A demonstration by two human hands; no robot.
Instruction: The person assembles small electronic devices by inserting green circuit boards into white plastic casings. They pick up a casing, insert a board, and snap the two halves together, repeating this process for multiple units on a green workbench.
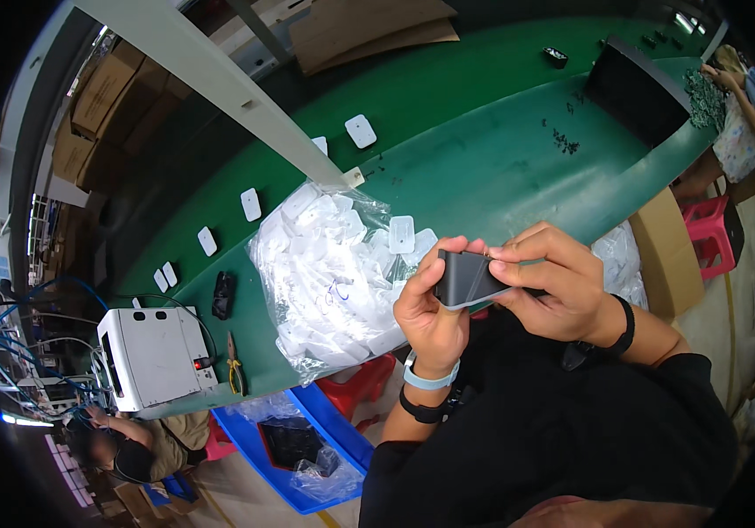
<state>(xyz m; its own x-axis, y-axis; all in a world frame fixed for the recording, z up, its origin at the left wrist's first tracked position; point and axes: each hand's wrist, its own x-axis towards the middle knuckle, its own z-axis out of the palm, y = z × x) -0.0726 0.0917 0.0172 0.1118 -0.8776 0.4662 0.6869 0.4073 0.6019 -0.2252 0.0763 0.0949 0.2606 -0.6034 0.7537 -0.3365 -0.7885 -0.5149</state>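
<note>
Both my hands hold a small dark grey plastic housing (463, 278) in front of my chest, above the table's near edge. My left hand (430, 310) is closed round its left end, with the thumb and fingers along the sides. The fingers of my right hand (555, 280) pinch its right end, which they partly hide. Along the housing's lower edge runs a pale strip. Just left of my hands lies a big clear plastic bag (329, 282) full of white rectangular plates. One loose white plate (401, 235) rests near my left fingertips.
On the green table (483, 167) stand a white machine (157, 356), pliers (235, 363) and a large black bin (637, 92). White plates (361, 131) lie spaced along the dark green strip beyond a metal post (245, 97). A blue crate (294, 449) is below; two other people sit at the sides.
</note>
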